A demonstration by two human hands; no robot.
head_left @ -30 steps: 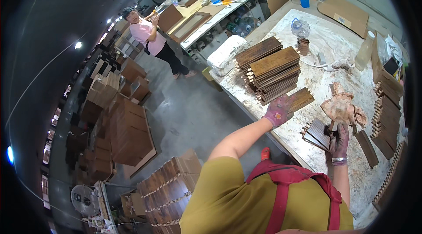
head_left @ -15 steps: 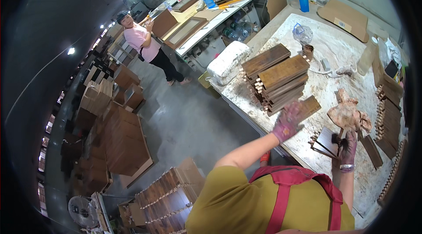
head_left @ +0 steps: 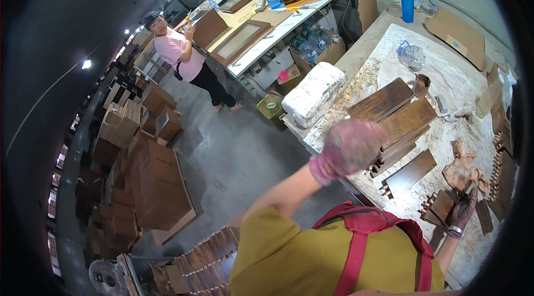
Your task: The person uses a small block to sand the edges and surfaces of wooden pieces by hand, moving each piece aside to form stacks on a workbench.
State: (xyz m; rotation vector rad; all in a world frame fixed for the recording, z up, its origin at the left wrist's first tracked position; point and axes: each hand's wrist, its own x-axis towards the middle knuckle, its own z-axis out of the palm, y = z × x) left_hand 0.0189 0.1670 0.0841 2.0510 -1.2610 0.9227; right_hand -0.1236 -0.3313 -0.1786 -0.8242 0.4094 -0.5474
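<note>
My left hand (head_left: 351,148), in a stained pink-purple glove, is raised near the table's left edge, blurred by motion. It overlaps the near-left part of a stack of brown wooden boards (head_left: 409,120) with pale pegs at their ends. One loose pegged board (head_left: 413,173) lies flat on the table, apart from that hand. My right hand (head_left: 463,211), its glove dark with stain, is beside shorter pegged pieces (head_left: 439,207) and just below a crumpled stained cloth (head_left: 461,169). Its fingers are bent around something I cannot make out.
A white wrapped block (head_left: 315,93) sits at the table's left edge. Behind the stack are a clear plastic bag (head_left: 411,57) and a blue bottle (head_left: 407,4). Rows of pegged boards (head_left: 503,182) line the right side. Another person (head_left: 186,60) stands at the far bench.
My left hand has come off the loose board and moved left, leaving it on the table. The view has shifted, so the table sits further right. My right hand stays by the short pieces.
</note>
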